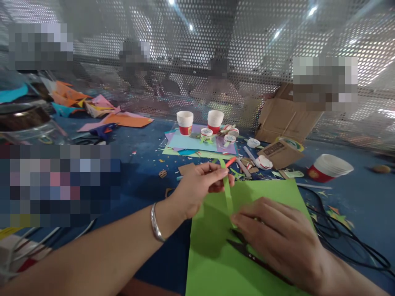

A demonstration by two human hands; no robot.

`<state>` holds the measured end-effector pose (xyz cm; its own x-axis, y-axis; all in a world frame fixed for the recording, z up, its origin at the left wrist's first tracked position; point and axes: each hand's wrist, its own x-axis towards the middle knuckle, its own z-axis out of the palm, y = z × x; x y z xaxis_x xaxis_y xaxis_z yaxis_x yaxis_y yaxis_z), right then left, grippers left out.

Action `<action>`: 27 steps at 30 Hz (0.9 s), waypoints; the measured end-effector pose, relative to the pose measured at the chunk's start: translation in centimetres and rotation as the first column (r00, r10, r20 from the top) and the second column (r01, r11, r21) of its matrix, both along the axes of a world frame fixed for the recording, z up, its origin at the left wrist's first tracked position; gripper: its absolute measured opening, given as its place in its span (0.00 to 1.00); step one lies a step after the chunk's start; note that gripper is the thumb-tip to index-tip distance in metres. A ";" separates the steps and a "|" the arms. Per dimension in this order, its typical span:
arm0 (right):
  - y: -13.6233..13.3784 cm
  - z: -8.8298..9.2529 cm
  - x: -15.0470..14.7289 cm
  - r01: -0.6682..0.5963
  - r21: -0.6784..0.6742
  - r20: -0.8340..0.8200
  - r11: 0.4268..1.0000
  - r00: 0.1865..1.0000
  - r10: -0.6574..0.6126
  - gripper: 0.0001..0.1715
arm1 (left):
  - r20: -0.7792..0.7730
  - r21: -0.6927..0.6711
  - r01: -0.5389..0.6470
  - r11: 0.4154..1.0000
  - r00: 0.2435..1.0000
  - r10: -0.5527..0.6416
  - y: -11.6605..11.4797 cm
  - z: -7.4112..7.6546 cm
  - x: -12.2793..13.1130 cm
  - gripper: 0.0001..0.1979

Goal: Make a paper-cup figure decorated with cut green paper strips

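Note:
A narrow green paper strip (228,193) stands nearly upright between my hands. My left hand (197,187) pinches its top end, fingers closed, a silver bangle on the wrist. My right hand (277,230) presses the strip's lower end with closed fingertips against a large green paper sheet (216,255) lying on the blue table. Under my right hand lie black scissors (247,250) on the sheet; I cannot tell whether the hand grips them.
Stacked red-and-white paper cups (185,122) and cup (215,120) stand on coloured sheets behind. A tipped cup stack (328,167) lies right. A cardboard box (285,117), black cables (345,234), paper scraps and an orange pen (231,162) surround the sheet. A perforated metal wall (197,61) closes the back.

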<state>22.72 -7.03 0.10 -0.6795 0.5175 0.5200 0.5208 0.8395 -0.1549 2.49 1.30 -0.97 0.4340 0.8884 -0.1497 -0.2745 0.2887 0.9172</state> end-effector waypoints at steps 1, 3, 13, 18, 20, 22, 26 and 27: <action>-0.1 0.0 -0.1 -0.007 -0.015 -0.006 1.000 1.000 0.007 0.12 | -0.003 0.029 -0.026 0.999 1.000 0.026 0.4 0.0 -0.2 0.11; -0.4 0.0 -0.2 -0.011 -0.052 -0.024 0.999 1.000 0.010 0.12 | -0.020 0.090 -0.092 0.992 0.995 0.094 1.2 0.0 -0.5 0.10; 1.4 0.9 1.2 0.283 -0.233 -0.374 0.930 0.857 -0.355 0.05 | -0.321 0.313 0.182 0.932 0.944 -0.076 0.3 -0.5 -0.3 0.08; 3.1 0.0 2.3 0.267 -0.481 -0.469 0.835 0.726 -0.503 0.07 | -0.426 0.293 0.330 0.897 0.885 -0.187 -1.1 -0.6 -0.1 0.07; 3.5 -0.4 2.6 0.180 -0.582 -0.514 0.793 0.674 -0.530 0.09 | -0.429 0.231 0.369 0.900 0.869 -0.246 -1.2 -0.5 -0.1 0.07; 3.6 -0.6 2.7 0.089 -0.656 -0.548 0.750 0.627 -0.553 0.11 | -0.421 0.150 0.392 0.908 0.856 -0.300 -1.3 -0.5 -0.1 0.11; 3.5 -0.6 2.8 -0.042 -0.700 -0.591 0.713 0.593 -0.546 0.10 | -0.431 0.064 0.409 0.910 0.834 -0.344 -1.4 -0.5 -0.1 0.16; 3.4 -0.5 2.7 -0.061 -0.704 -0.599 0.707 0.586 -0.546 0.10 | -0.437 0.057 0.412 0.909 0.829 -0.348 -1.4 -0.5 -0.2 0.16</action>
<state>25.45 -3.60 -0.43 -0.0091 0.9706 0.2405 0.1286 0.2397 -0.9623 2.33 -0.11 -1.43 0.6692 0.6909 -0.2737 0.2380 0.1496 0.9597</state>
